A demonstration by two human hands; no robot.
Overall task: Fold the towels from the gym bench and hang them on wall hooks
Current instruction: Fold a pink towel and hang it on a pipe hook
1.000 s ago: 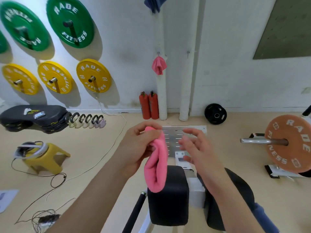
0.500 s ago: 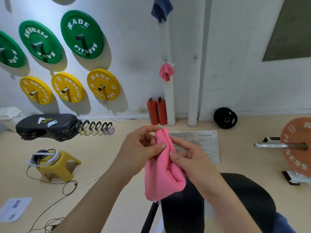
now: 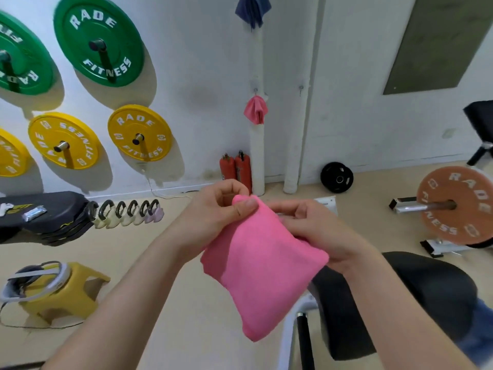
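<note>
Both hands hold a folded pink towel (image 3: pixel 262 273) up in front of the chest, above the black padded surface (image 3: pixel 416 297) of the gym bench at lower right. The left hand (image 3: pixel 216 212) has its grip closed on the towel's top corner, the thumb pressed on the front of the cloth and the fingers curled behind it. The right hand (image 3: pixel 314 231) is closed on the towel's right edge, its fingers wrapped behind the fabric, with the thumb and forefinger pinching near the top just beside the left thumb. The towel hangs from these two holds as a rough square tilted on one corner, its lowest point free in the air. On the white wall ahead, a second pink towel (image 3: pixel 255 110) hangs bunched from a hook (image 3: pixel 255 89) on a white pipe, and a dark blue towel (image 3: pixel 252 9) hangs higher up on the same pipe. Another hook (image 3: pixel 301 88) sits bare on the neighbouring pipe.
</note>
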